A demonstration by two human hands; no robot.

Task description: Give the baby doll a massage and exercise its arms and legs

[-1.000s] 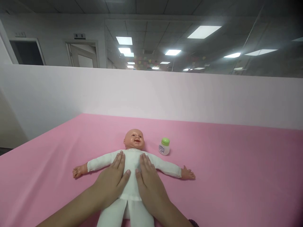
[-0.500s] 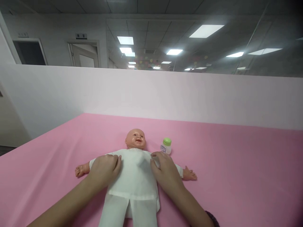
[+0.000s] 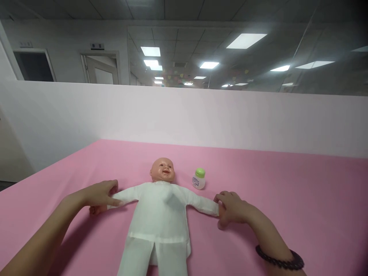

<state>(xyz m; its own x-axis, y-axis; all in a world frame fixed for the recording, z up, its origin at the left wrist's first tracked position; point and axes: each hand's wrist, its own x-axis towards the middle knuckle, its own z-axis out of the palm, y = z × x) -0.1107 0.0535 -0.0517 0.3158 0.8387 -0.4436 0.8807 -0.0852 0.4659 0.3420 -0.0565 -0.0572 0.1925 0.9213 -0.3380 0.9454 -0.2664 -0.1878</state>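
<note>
A baby doll in a white top and white trousers lies on its back, head away from me, both arms stretched out sideways. My left hand is over the doll's arm at the left cuff, thumb touching the sleeve end and index finger apart from it; the doll's hand partly shows beneath. At the other cuff, my right hand curls loosely around the doll's hand, fingers on the far side and thumb on the near side. A small clear bottle with a green cap stands beside the doll's head.
Pink cloth covers the surface under the doll. A low white wall runs along the back edge. Beyond it are a partly open door, dark glass and ceiling lights.
Both my hands have moved outward from the doll's chest and shoulders to the ends of its arms. The sleeves and chest are now uncovered. The bottle stands as before.
</note>
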